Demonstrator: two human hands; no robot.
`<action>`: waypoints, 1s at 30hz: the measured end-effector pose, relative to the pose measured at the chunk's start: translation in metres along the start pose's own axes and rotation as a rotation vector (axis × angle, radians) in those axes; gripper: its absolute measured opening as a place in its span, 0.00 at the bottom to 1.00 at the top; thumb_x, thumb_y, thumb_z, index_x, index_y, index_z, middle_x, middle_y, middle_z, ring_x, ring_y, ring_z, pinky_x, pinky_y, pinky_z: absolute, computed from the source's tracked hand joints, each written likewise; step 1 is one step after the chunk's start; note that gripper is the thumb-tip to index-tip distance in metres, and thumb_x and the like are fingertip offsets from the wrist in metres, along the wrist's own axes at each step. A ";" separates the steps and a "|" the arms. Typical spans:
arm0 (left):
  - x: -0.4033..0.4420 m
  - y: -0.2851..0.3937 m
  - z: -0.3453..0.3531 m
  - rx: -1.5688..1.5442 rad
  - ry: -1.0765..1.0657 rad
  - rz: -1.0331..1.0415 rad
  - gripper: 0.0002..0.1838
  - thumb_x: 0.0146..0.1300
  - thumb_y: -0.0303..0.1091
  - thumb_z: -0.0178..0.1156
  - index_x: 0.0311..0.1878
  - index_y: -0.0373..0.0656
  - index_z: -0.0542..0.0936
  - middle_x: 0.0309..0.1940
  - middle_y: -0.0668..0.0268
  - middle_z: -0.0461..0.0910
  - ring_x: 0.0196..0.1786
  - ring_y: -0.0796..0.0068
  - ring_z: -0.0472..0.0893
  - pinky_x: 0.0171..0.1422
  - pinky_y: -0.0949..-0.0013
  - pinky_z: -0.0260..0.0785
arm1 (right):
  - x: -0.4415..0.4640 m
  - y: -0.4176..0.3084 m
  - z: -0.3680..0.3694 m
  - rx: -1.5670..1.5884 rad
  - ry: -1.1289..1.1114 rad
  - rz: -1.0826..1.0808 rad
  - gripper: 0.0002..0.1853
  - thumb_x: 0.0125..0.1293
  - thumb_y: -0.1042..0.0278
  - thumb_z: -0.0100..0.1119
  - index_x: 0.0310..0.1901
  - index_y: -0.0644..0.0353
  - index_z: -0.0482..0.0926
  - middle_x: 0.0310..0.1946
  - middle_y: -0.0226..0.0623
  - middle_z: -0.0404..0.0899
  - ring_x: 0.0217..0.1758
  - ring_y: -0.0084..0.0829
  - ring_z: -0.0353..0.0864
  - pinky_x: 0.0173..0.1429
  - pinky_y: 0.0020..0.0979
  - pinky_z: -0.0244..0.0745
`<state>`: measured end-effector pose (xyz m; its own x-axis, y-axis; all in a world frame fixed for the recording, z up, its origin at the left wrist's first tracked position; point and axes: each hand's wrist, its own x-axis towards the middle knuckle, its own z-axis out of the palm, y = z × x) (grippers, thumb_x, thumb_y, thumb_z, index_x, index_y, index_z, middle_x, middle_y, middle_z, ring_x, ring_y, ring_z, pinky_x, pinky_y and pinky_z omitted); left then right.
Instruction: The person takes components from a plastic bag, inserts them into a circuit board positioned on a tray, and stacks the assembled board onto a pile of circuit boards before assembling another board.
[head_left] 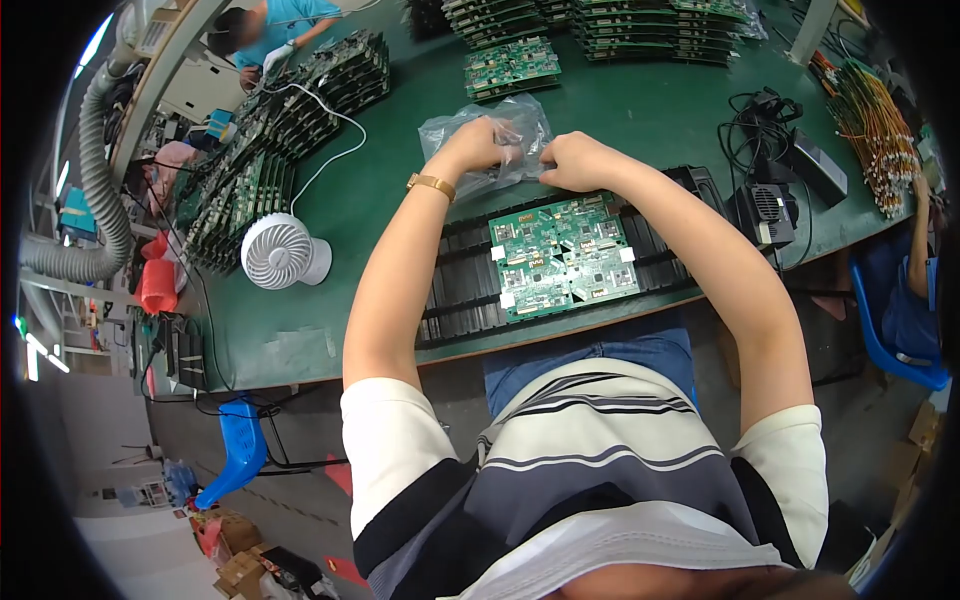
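Note:
A clear plastic bag lies crumpled on the green table, beyond a black ridged rack. My left hand is at the bag with its fingers curled into the plastic; the fingertips are partly hidden by it. At the bag's right side, my right hand is closed, thumb and fingers pinched at the edge of the plastic. Whether anything small is inside the bag I cannot make out. Nearer to me, a green circuit board panel rests flat across the rack, below both hands.
Stacked circuit boards stand at the back, more at the left beside a white fan. Black adapters and cables lie right, near a wire bundle. A co-worker in blue is at the far left.

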<state>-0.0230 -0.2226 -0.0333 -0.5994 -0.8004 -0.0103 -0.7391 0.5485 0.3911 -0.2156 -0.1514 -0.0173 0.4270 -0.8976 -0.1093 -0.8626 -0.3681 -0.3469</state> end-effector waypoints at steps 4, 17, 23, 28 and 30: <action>-0.012 -0.005 0.001 0.070 0.144 0.095 0.16 0.48 0.38 0.70 0.41 0.45 0.84 0.35 0.61 0.82 0.36 0.62 0.80 0.44 0.64 0.74 | 0.000 -0.005 0.001 0.011 0.005 0.012 0.19 0.58 0.59 0.59 0.44 0.65 0.84 0.40 0.46 0.85 0.42 0.49 0.82 0.50 0.41 0.78; -0.024 -0.005 0.010 0.092 0.233 -0.025 0.10 0.47 0.29 0.64 0.33 0.34 0.82 0.33 0.48 0.82 0.33 0.45 0.78 0.44 0.56 0.74 | -0.054 -0.037 -0.036 0.265 0.046 0.009 0.21 0.59 0.62 0.62 0.51 0.66 0.80 0.50 0.43 0.82 0.48 0.44 0.82 0.54 0.37 0.77; -0.032 0.002 0.011 0.155 0.342 0.083 0.09 0.48 0.26 0.63 0.34 0.36 0.83 0.30 0.54 0.82 0.30 0.55 0.80 0.40 0.61 0.76 | -0.134 -0.042 -0.016 0.256 0.459 -0.117 0.19 0.60 0.69 0.61 0.52 0.66 0.78 0.53 0.42 0.80 0.50 0.41 0.80 0.56 0.34 0.75; -0.032 0.006 -0.011 -0.518 0.145 -0.376 0.09 0.56 0.29 0.65 0.39 0.36 0.83 0.35 0.63 0.82 0.33 0.72 0.81 0.40 0.72 0.75 | -0.163 -0.031 0.024 0.181 0.655 0.011 0.18 0.59 0.72 0.62 0.51 0.65 0.78 0.49 0.41 0.81 0.45 0.39 0.80 0.51 0.32 0.75; -0.033 -0.002 -0.012 -0.747 0.158 -0.484 0.09 0.59 0.29 0.65 0.41 0.35 0.83 0.35 0.64 0.82 0.34 0.75 0.81 0.40 0.76 0.76 | -0.166 -0.032 0.033 0.263 0.609 0.062 0.18 0.58 0.73 0.63 0.51 0.65 0.78 0.48 0.40 0.81 0.44 0.38 0.80 0.49 0.31 0.75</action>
<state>0.0023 -0.2001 -0.0229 -0.1850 -0.9568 -0.2245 -0.4746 -0.1131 0.8729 -0.2497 0.0177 -0.0187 0.0829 -0.9202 0.3826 -0.7529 -0.3094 -0.5810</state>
